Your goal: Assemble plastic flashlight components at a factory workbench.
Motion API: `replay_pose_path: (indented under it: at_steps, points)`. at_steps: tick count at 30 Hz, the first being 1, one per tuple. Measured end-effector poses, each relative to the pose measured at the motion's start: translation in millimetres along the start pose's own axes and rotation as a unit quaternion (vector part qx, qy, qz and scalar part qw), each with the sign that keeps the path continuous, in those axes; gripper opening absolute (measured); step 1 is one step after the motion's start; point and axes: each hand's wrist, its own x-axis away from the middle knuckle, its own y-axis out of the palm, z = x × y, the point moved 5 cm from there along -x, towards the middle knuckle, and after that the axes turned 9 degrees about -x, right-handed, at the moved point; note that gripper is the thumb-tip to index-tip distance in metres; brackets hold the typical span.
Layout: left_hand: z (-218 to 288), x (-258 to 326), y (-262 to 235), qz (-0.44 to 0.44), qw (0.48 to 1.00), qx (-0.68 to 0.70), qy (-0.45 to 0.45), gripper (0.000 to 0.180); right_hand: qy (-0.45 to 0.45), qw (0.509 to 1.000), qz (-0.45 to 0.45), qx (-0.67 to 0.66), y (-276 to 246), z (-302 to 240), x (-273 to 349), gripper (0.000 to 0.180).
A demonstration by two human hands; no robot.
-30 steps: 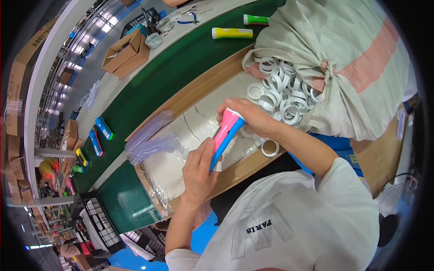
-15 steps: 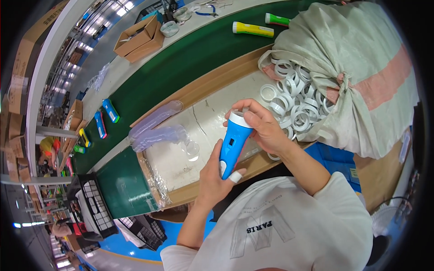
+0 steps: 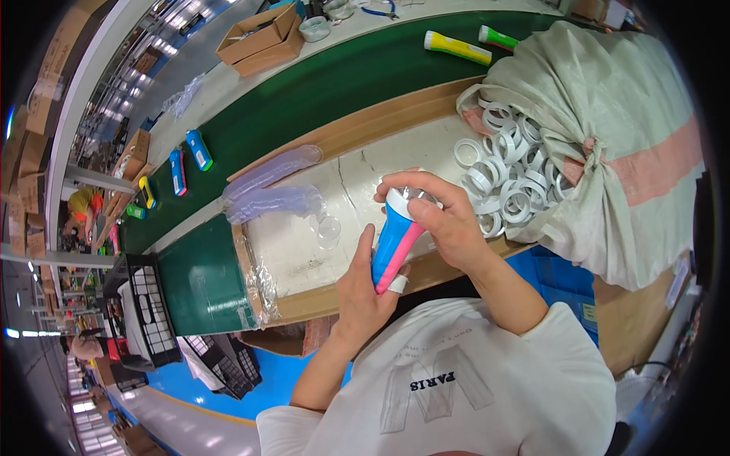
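Note:
A blue and pink flashlight [image 3: 395, 243] with a white ring round its head is held upright, slightly tilted, in front of my chest. My left hand [image 3: 366, 285] wraps round its lower body; one finger wears a white band. My right hand [image 3: 445, 216] grips the white head ring from above, fingers curled over the clear lens. Just past my right hand lies a heap of white plastic rings [image 3: 515, 163], spilling from a woven sack [image 3: 601, 121]. On the cardboard tray [image 3: 357, 220] left of the flashlight are two rows of clear round lenses [image 3: 274, 204] and a loose lens [image 3: 328, 232].
A green conveyor belt [image 3: 304, 99] runs behind the tray, carrying a yellow flashlight [image 3: 458, 48], a green flashlight [image 3: 498, 38] and several others at left, such as a blue flashlight [image 3: 199, 150]. Cardboard boxes [image 3: 262, 39] stand beyond it. A black crate [image 3: 148, 311] sits at lower left.
The flashlight has turned about its length, so its pink side now faces me instead of the blue side with the switch. My right hand has curled further over the head. The whole view has shifted slightly.

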Motion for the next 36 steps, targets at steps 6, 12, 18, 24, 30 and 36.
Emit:
replay_pose_path:
  at_steps: [6, 12, 18, 24, 30, 36]
  points:
    - [23.6, 20.9, -31.0, -0.021, 0.989, -0.022, 0.146, 0.08, -0.218, 0.969, -0.024, 0.116, 38.4, -49.7, 24.1, 0.043]
    - [40.6, 36.8, -32.1, -0.332, 0.835, 0.387, 0.209, 0.092, -0.257, 0.929, -0.261, -0.05, 45.6, -60.0, 48.6, 0.04]
    - [-25.9, -35.9, -19.4, -0.166, 0.967, -0.193, -0.029, 0.094, 0.117, 0.982, 0.142, 0.042, -22.5, 61.6, -24.2, 0.042]
    - [-40.6, -10.7, -3.0, -0.177, 0.898, 0.36, -0.182, 0.081, 0.139, 0.979, 0.037, -0.147, -2.5, 55.8, -32.4, 0.06]
    - [-18.0, 11.2, 19.5, -0.247, 0.727, 0.603, -0.215, 0.07, 0.138, 0.928, 0.022, -0.344, 9.5, 42.5, -19.7, 0.035]
    - [-15.7, 24.6, 26.1, -0.218, 0.752, 0.563, -0.264, 0.06, 0.153, 0.931, 0.023, -0.33, 15.8, 45.2, -6.4, 0.021]
